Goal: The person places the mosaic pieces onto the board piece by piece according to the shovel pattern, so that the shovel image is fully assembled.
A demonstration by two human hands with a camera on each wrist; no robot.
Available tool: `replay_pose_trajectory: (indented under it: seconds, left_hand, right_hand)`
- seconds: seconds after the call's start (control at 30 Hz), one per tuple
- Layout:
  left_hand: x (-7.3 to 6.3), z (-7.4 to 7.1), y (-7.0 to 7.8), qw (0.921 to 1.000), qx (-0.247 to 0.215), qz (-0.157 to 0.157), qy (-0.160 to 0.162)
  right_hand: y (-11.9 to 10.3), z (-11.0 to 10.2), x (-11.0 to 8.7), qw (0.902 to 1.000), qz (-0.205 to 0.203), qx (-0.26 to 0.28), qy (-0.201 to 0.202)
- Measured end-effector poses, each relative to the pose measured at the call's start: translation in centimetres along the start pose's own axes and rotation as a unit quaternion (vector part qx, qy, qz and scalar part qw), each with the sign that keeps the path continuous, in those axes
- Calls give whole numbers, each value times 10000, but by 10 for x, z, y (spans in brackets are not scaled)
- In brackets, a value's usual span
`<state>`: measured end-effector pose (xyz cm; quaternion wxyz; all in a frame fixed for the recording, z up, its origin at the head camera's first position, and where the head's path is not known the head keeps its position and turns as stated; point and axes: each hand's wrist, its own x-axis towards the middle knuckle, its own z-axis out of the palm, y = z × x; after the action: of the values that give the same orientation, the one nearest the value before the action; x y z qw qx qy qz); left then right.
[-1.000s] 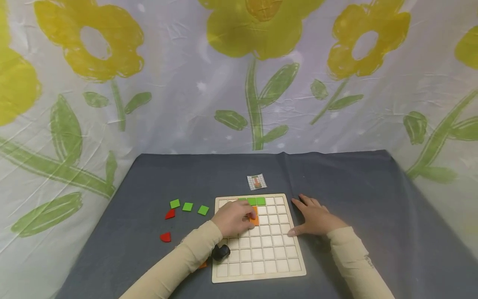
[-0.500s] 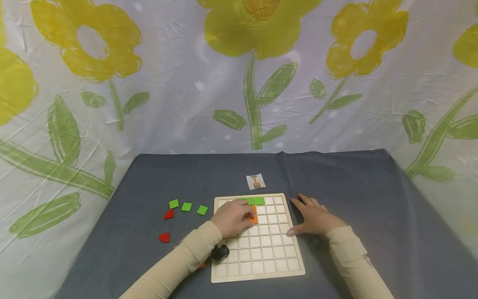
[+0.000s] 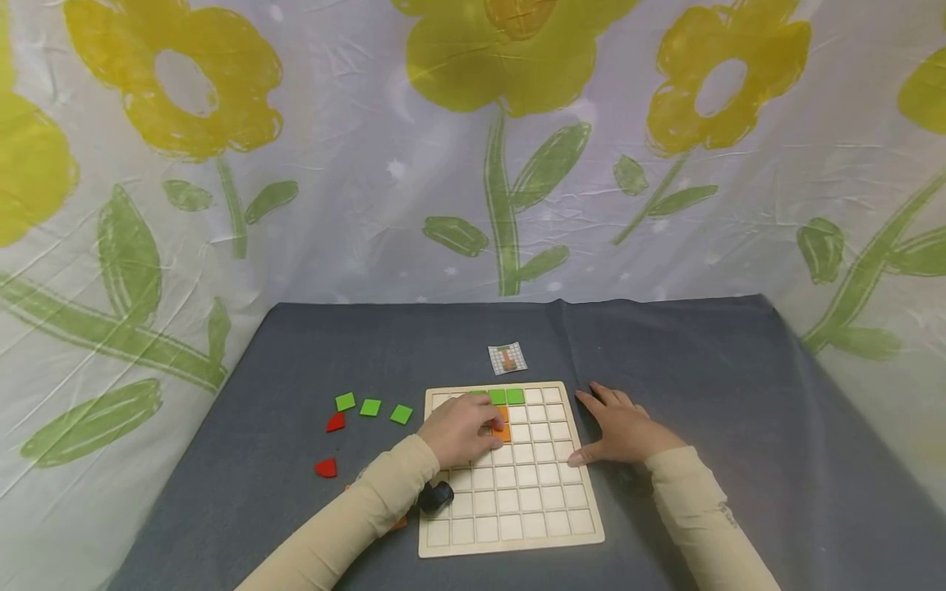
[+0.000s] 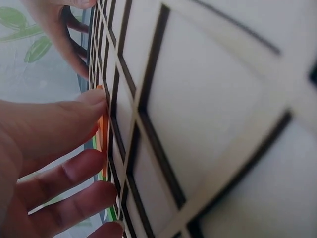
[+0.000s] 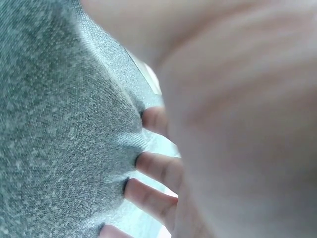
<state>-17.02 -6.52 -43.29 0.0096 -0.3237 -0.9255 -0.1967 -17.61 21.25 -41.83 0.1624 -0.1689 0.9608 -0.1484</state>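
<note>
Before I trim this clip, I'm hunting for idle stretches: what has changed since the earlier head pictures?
Nothing visible has changed: no piece moved, none was taken up or let go. The left grip stays at an orange tile on the board, the right grip at the board's right edge; the loose green tiles, red pieces and picture card lie as before.

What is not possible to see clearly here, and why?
Head view: part of the board is hidden by the left hand.
Head view: the left sleeve partly covers orange pieces.
Head view: the card is too small for exact reading.
Left wrist view: thumb partly hides the orange tile; whether pinched or only touched is unclear.
</note>
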Motion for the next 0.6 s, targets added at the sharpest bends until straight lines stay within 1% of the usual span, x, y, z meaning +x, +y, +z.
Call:
replay_pose_trajectory:
  seconds: [0.17,0.3,0.43,0.6]
  left_hand:
    - [-4,-7,1,10000,-19,67,-35]
    - [-12,-17,-2,10000,-23,34,-34]
    - [-28,-31,-5,10000,-17,-42,2]
    - [-58,-51,-12,9998,95,-107,106]
  right_hand:
    - [1,0,1,10000,11,-18,0]
    - [1,0,2,10000,-6,-29,5]
    - [2,2,2,10000,-44,-44,-11]
    - [6,4,2,9999,-104,-35,12]
